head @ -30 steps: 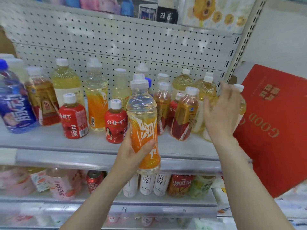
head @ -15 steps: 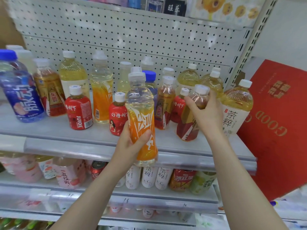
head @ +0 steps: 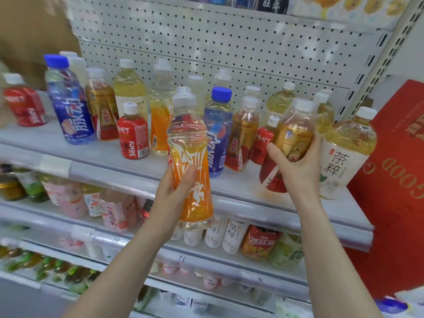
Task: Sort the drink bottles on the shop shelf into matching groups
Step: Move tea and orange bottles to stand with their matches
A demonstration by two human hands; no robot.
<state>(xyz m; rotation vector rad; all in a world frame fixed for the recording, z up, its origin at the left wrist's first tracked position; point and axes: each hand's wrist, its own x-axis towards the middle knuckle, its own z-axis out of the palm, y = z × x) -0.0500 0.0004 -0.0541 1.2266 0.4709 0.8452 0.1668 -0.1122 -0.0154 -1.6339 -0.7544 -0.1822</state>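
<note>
The left grip (head: 174, 191) is wrapped round the lower body of the orange bottle (head: 192, 161), thumb across the label. It holds the bottle upright in the air, just in front of the near edge of the shelf (head: 103, 161). The right grip (head: 296, 166) is closed round the middle of an amber bottle (head: 293, 127) with a red and gold label. That bottle leans left, its base low over the right part of the shelf; whether it still touches the board I cannot tell.

A second ago the right grip was on the white-labelled tea bottle (head: 344, 157) at the far right end. That one now stands alone there, and the grip has moved left and taken the amber bottle. The orange bottle has stayed in the left grip throughout. So one placement looks finished and two bottles are in hand, both waiting for a group.

A matching amber bottle (head: 241, 138) stands just left of the right grip, with a small red juice bottle (head: 262, 143) between them. Another amber one (head: 101, 111) stands well to the left. The orange bottle's twin (head: 160, 120) is just beyond it to the left, further back on the shelf. A blue bottle (head: 216, 134) stands directly behind the held orange one.
</note>
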